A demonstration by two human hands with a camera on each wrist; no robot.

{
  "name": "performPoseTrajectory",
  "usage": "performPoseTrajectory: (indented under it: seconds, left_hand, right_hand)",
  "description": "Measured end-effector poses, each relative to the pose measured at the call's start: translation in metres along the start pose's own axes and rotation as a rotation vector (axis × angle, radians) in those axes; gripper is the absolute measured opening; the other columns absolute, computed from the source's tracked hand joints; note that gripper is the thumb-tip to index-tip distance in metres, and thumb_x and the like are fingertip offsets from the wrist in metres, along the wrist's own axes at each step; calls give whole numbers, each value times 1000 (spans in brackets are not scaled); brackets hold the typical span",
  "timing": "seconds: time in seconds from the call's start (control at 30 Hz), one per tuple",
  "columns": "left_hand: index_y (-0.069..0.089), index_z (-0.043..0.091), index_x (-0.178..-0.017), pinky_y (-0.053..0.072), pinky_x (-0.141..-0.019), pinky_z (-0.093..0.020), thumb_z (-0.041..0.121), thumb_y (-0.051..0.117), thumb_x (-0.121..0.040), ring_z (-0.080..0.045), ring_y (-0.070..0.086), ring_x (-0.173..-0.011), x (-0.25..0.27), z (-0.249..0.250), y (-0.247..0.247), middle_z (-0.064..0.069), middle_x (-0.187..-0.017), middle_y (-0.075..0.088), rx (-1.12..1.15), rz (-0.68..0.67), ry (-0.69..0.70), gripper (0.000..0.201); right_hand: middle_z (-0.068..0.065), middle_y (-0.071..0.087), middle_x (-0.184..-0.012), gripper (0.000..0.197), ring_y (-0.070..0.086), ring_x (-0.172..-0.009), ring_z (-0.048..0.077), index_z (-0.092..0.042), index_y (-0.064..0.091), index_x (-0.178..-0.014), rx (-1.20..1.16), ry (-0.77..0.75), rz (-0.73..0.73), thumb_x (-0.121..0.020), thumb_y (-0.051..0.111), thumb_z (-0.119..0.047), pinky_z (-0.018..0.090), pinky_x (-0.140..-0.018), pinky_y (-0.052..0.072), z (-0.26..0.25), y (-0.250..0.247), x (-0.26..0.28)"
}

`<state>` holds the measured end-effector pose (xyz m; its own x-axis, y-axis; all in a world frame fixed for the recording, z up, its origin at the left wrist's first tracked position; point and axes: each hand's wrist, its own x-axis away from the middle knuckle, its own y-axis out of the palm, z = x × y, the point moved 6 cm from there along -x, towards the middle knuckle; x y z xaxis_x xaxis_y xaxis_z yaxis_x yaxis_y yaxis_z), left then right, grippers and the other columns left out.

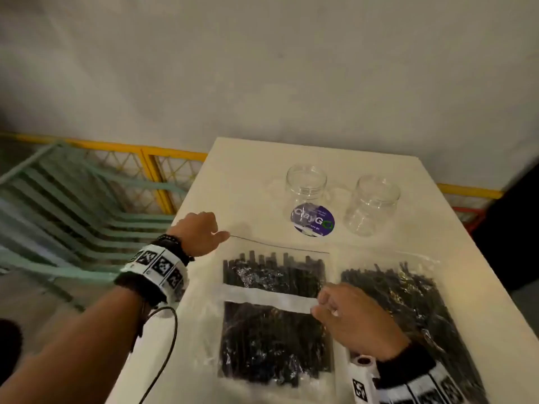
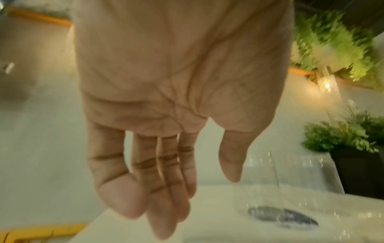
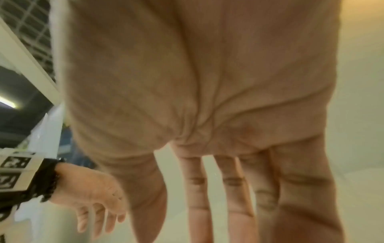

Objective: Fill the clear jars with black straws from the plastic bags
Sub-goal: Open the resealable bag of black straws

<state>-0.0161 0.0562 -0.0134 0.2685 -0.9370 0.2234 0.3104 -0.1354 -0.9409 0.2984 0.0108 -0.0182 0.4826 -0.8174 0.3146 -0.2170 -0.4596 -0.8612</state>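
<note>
Two empty clear jars stand at the back of the white table (image 1: 239,170): the left jar (image 1: 307,188), behind a round purple sticker (image 1: 312,220), and the right jar (image 1: 372,204). Two plastic bags of black straws lie in front: the left bag (image 1: 274,319) with a white strip across it and the right bag (image 1: 408,310). My left hand (image 1: 201,237) hovers by the left bag's top left corner, fingers hanging straight and holding nothing (image 2: 158,189). My right hand (image 1: 347,313) is over the gap between the bags, fingers straight and empty (image 3: 228,205).
The table's left edge drops off to a teal slatted frame (image 1: 73,217) and a yellow lattice rail (image 1: 151,161). A grey wall stands behind. Potted green plants (image 2: 340,136) show in the left wrist view. A cable (image 1: 169,345) hangs from my left wrist.
</note>
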Motion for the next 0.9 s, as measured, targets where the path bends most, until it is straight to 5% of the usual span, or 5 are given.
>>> performPoseTrajectory:
  seconds: [0.1, 0.23, 0.33, 0.53, 0.9]
  left_hand:
    - [59, 2, -119, 49, -95, -39, 59, 55, -95, -35, 62, -114, -20, -9, 28, -19, -128, 65, -1, -132, -56, 62]
    - [63, 3, -79, 49, -59, -27, 53, 66, -91, -26, 62, -64, -31, 1, 54, -23, -90, 77, 235, -243, -25, 52]
    - [63, 7, -68, 42, -51, -23, 34, 70, -93, -23, 54, -57, -30, 10, 50, -14, -69, 66, 585, -243, 27, 37]
    - [58, 17, -85, 60, -78, -43, 27, 67, -87, -26, 74, -90, 12, 68, -56, -13, -104, 76, 1291, -302, 404, 13]
    - [60, 9, -95, 59, -85, -47, 17, 70, -91, -30, 76, -84, 45, 109, -138, -7, -86, 79, 1158, -9, 658, 13]
  right_hand:
    - [3, 55, -98, 23, 53, -83, 20, -23, 45, -100, -74, 192, 41, -93, 52, -44, 33, -69, 41, 8, 15, -19]
    - [9, 59, -97, 62, 56, -78, 21, -10, 30, -136, -229, 329, 55, -89, 62, -35, 26, -58, 41, 10, 26, -26]
    - [14, 61, -119, 87, 54, -85, 18, -8, 19, -149, -345, 405, 55, -84, 71, -32, 15, -59, 42, 13, 30, -26]
    - [0, 49, -64, 36, 43, -50, 1, -11, 51, -75, -500, 247, 276, -81, 76, -37, 15, -50, 35, 4, -16, -2]
    - [-14, 65, -61, 21, 60, -69, -7, -32, 61, -67, -157, 93, 578, -83, 69, -43, 6, -57, 42, -17, -122, 47]
